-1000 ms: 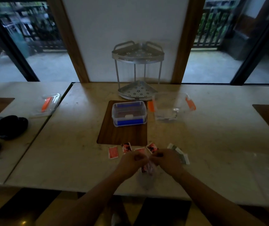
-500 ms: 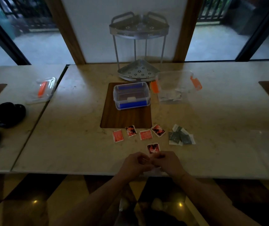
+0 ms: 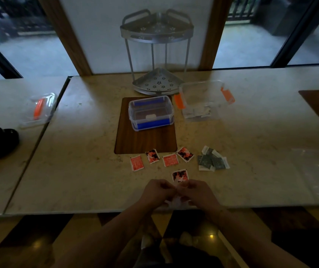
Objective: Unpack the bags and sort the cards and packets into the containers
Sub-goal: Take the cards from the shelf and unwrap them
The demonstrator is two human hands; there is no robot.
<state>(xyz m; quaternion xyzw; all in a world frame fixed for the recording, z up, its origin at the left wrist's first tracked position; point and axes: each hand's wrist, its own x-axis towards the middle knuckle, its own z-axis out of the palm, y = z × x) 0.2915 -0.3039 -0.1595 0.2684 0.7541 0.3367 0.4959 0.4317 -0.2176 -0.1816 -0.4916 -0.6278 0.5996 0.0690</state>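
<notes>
Dimly lit interior. A pale marble-patterned table (image 3: 77, 151) with a dark wood inset panel (image 3: 145, 140) abuts a second table (image 3: 4, 171) at left. Behind: white wall panel (image 3: 135, 35) between wooden posts (image 3: 66, 33), flanked by glass windows (image 3: 251, 41). Glossy checkered floor (image 3: 29, 242) below.

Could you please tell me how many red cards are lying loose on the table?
5: four in a row below the wooden inlay, one near the hands; others may be hidden.
</notes>
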